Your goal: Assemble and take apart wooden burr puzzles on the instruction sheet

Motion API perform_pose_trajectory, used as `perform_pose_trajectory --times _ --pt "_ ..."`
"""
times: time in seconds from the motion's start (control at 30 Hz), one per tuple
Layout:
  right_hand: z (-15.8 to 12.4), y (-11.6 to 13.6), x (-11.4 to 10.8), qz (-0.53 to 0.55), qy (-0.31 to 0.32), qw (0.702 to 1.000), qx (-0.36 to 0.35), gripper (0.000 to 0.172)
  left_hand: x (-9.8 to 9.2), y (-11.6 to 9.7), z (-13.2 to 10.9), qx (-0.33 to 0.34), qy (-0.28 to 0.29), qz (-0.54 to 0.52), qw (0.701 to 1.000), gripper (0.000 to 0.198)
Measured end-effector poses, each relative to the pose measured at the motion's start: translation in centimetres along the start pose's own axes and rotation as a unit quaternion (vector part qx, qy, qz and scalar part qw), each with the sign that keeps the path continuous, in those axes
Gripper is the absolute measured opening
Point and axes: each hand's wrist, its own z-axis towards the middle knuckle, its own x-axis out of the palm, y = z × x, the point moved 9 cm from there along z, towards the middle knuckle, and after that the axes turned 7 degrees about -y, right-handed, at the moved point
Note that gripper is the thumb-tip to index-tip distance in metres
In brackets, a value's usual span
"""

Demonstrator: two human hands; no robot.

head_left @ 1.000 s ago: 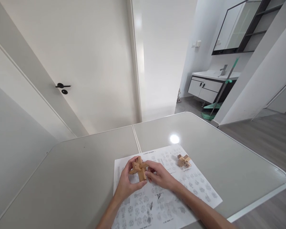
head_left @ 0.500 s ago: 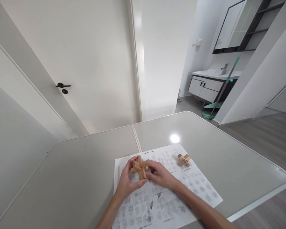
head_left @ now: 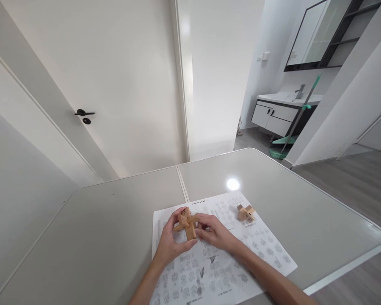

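Above a printed sheet [head_left: 222,279] on the table, my left hand [head_left: 170,241] grips a wooden burr puzzle [head_left: 188,225] from the left, with fingers at its top and the thumb at its lower end. My right hand [head_left: 215,231] is closed on the bar that sticks out on the puzzle's right side; some of its fingers are hidden behind the hand. A second wooden burr puzzle [head_left: 246,213], cross-shaped, lies on the sheet's right part, apart from both hands.
The sheet, covered with small printed diagrams, lies on a grey table [head_left: 114,237] with a pale rim and a seam. Behind it are a white door [head_left: 130,84] and, at right, a washbasin cabinet [head_left: 273,116] and a green dustpan [head_left: 277,152].
Hardly anything differs. Both hands keep their hold on the wooden puzzle, with only a tiny shift of the right fingers; the view has moved very slightly.
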Motion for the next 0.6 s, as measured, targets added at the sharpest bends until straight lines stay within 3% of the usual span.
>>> perform_pose_trajectory --times 0.6 --pt "-0.05 0.11 0.33 0.026 0.017 1.0 0.005 0.018 0.04 0.0 0.02 0.009 0.015 -0.015 1.0 0.08"
